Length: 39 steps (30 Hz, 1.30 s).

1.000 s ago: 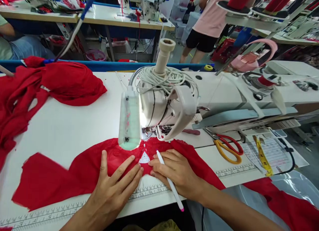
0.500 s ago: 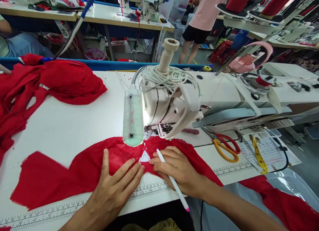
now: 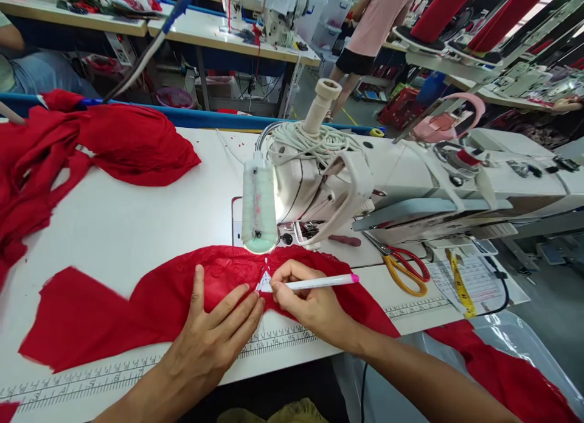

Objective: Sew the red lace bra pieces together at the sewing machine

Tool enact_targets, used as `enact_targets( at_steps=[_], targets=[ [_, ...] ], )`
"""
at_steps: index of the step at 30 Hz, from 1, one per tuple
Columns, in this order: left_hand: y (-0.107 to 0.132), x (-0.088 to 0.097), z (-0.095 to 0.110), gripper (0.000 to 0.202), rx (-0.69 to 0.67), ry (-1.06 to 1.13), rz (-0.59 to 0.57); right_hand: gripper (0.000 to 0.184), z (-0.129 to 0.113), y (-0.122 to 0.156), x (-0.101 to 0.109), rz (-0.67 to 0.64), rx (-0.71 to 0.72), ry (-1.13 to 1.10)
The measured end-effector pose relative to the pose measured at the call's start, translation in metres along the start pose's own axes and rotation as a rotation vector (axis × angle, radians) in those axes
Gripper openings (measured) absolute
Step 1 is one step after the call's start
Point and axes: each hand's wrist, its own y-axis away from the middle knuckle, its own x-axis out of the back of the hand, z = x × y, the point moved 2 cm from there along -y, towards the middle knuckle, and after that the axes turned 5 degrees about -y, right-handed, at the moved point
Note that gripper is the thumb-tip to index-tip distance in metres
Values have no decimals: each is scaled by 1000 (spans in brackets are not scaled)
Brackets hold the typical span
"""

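Red lace-edged fabric [image 3: 159, 295] lies spread in front of the sewing machine [image 3: 301, 185]. On it sits a small white triangular template [image 3: 265, 282] with dark marks. My left hand [image 3: 214, 328] rests flat on the fabric, fingers spread, its fingertips at the template's lower left edge. My right hand [image 3: 310, 301] pinches a white marker pen [image 3: 326, 282] with a pink end. The pen lies nearly level, its tip hidden behind my fingers at the template's right side.
Scissors [image 3: 401, 268] with red and orange handles lie right of the machine, near a yellow tape measure [image 3: 460, 286] and a paper sheet [image 3: 486, 283]. A red fabric heap [image 3: 137, 146] is at the left. A clear plastic bin [image 3: 524, 344] stands lower right. A person in pink [image 3: 383, 15] stands behind.
My right hand has turned the pen from pointing up and left to nearly level, with its tip now at the template. My left hand stays on the fabric.
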Motion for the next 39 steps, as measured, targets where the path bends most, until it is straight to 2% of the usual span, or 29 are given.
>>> enact_targets(
  at_steps=[3, 8, 19, 30, 39],
  targets=[
    [1, 0, 0, 36, 0, 12, -6, 17, 10, -2, -1, 72, -9, -44],
    [1, -1, 1, 37, 21, 20, 0, 18, 11, -2, 5, 118, -40, -147],
    [0, 0, 2, 34, 27, 10, 23, 13, 14, -5, 1, 3, 101, 48],
    [4, -3, 0, 36, 0, -10, -8, 11, 14, -6, -1, -33, 127, 129],
    [0, -3, 1, 34, 7, -8, 12, 11, 14, -6, -1, -54, 131, 144]
  ],
)
